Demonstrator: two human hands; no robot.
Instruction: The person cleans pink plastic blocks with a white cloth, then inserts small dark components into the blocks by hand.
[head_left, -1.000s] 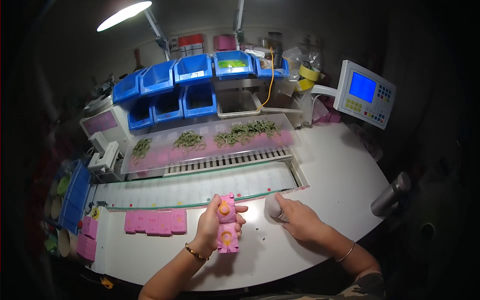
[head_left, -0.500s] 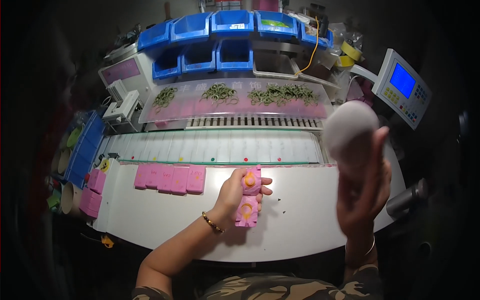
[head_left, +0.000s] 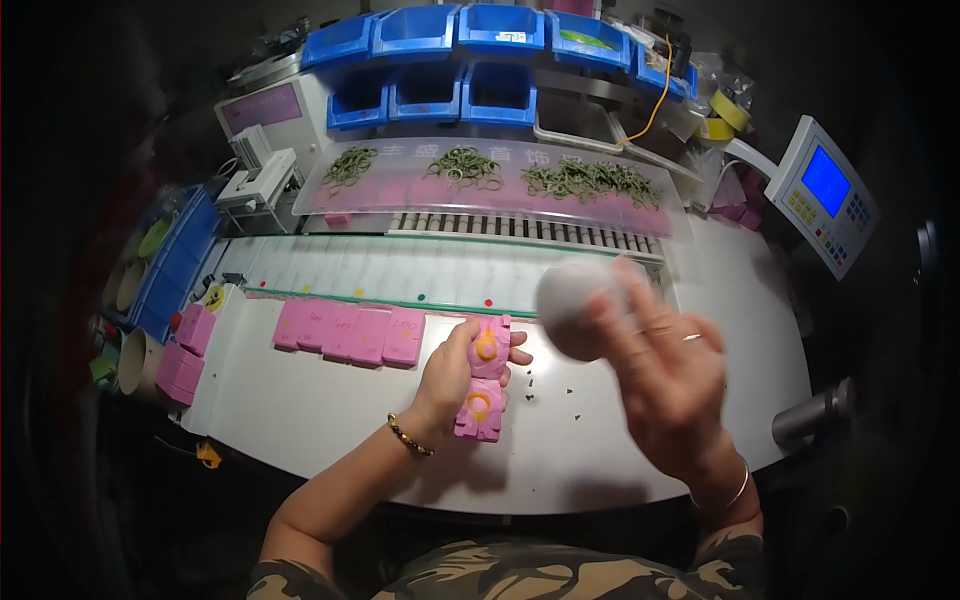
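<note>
My left hand (head_left: 450, 370) grips a pink block in two linked sections (head_left: 486, 365), each with a yellow-orange ring shape on its face, held above the white table (head_left: 330, 430). My right hand (head_left: 665, 385) is raised to the right of it, closed on a pale, round, soft-looking object (head_left: 572, 298), blurred by motion. Small dark bits (head_left: 530, 384) lie on the table between my hands. A row of pink blocks (head_left: 345, 340) lies to the left of them.
Behind are a glass-like strip (head_left: 380, 270), rollers (head_left: 520, 230), a translucent tray (head_left: 407, 195) with green ring piles, and blue bins (head_left: 415, 30). At right stand a keypad panel (head_left: 820, 200) and steel cylinder (head_left: 795, 420). At left are a white press (head_left: 250, 200) and blue crate (head_left: 170, 280).
My right hand has lifted the pale round object off the table, then moved it leftward, closer to the pink block. The view has shifted; my left hand keeps its grip.
</note>
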